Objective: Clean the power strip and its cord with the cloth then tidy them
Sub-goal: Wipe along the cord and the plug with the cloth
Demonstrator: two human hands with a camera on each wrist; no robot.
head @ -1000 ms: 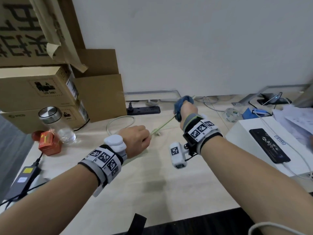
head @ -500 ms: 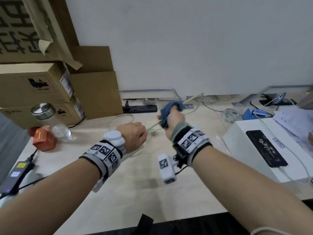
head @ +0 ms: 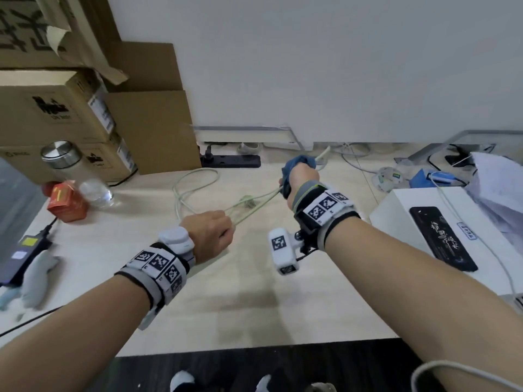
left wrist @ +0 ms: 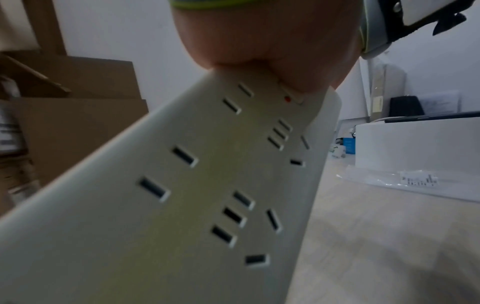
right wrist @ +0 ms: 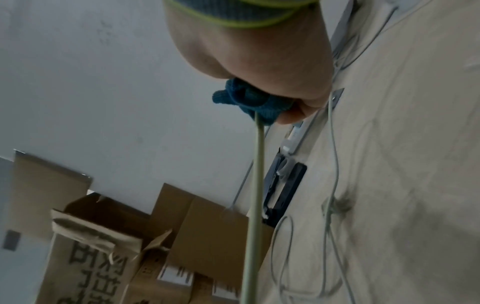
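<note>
My left hand (head: 218, 233) is a fist over the table's middle. The left wrist view shows it (left wrist: 262, 51) gripping the switch end of the white power strip (left wrist: 207, 185); my forearm hides the strip in the head view. The pale cord (head: 254, 206) runs taut from that fist up and right to my right hand (head: 300, 176), which grips a blue cloth (head: 297, 162) wrapped round it. In the right wrist view the cord (right wrist: 257, 174) comes straight out of the cloth (right wrist: 249, 102). More cord lies in a loose loop (head: 195, 179) on the table behind my left hand.
A black power strip (head: 232, 161) lies by the back wall. Cardboard boxes (head: 56, 114), a glass jar (head: 70, 168) and a red box (head: 66, 200) stand at the left. A white box (head: 402, 210) carrying a black phone (head: 441, 236) is at the right.
My right hand with the cloth slid along the cord toward my left hand, then back out to the far right. The left hand has kept its grip.
</note>
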